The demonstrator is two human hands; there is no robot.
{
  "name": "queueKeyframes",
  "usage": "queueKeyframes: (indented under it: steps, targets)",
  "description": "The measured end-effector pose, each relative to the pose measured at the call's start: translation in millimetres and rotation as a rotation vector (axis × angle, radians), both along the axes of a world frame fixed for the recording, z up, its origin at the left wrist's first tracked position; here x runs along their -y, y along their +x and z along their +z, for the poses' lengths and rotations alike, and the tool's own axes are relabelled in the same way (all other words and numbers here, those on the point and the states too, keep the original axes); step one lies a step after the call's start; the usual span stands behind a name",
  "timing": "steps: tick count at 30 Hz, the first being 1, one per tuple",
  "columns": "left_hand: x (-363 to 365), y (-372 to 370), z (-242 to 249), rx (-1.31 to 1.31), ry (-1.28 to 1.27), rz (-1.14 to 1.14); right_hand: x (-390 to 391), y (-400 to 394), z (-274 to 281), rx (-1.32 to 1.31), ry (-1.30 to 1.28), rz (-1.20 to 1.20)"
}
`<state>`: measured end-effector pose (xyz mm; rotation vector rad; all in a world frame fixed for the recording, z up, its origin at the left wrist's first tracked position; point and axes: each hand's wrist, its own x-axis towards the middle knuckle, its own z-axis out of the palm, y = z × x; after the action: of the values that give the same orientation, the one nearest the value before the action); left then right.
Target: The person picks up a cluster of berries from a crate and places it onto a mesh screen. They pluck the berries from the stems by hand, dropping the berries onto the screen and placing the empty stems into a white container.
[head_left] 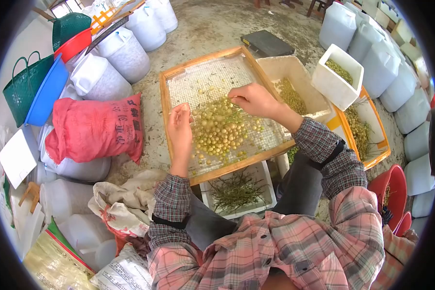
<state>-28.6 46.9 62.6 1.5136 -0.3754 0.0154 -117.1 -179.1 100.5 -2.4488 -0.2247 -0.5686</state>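
A heap of small round yellow-green fruits (222, 128) lies on a wood-framed mesh screen (217, 72), with thin green stems among them. My right hand (256, 100) is over the heap's upper right side, its fingers pinched together; what they hold is too small to make out. At the heap's left edge my left hand (180, 133) is raised with its fingers curled towards the thumb. Whatever may be between those fingertips is hidden. Below the screen's near edge, a white box (270, 186) contains bare twigs (239, 193).
Foam boxes of fruit, one white box (340, 89) and one larger box (275, 67), stand to the right beside an orange-edged crate (372, 157). A red mesh sack (94, 128) and pale plastic drums (123, 53) line the left. A dark flat case (267, 43) lies beyond the screen.
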Motion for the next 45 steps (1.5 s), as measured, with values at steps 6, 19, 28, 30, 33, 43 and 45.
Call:
queueKeyframes:
  steps: [6,19,28,30,33,43,45]
  targets:
    - [9.7,-28.7,22.5,0.466,0.226,-0.121,-9.1,3.0,-8.0,-0.011,-0.066,-0.029]
    - [45.7,-37.1,-15.9,-0.581,-0.260,-0.404,-23.3,-6.5,-24.9,-0.336,0.455,-0.067]
    - [36.0,-35.5,-28.1,-0.579,-0.080,-0.501,-12.4,-7.8,-37.5,-0.427,0.486,0.229]
    - [34.6,-36.9,-26.4,-0.563,-0.120,-0.498,-10.2,-3.8,-34.6,-0.564,0.668,0.194]
    - [29.2,-41.0,-22.5,-0.508,-0.171,-0.476,-13.1,-4.6,-31.8,-0.663,0.698,0.179]
    - [19.8,-40.3,-26.5,-0.533,-0.114,-0.473,-35.6,-10.0,-33.1,-0.814,1.037,0.172]
    - [22.9,-42.7,-26.8,-0.536,-0.130,-0.419,-38.2,-8.2,-35.1,-0.828,1.035,0.151]
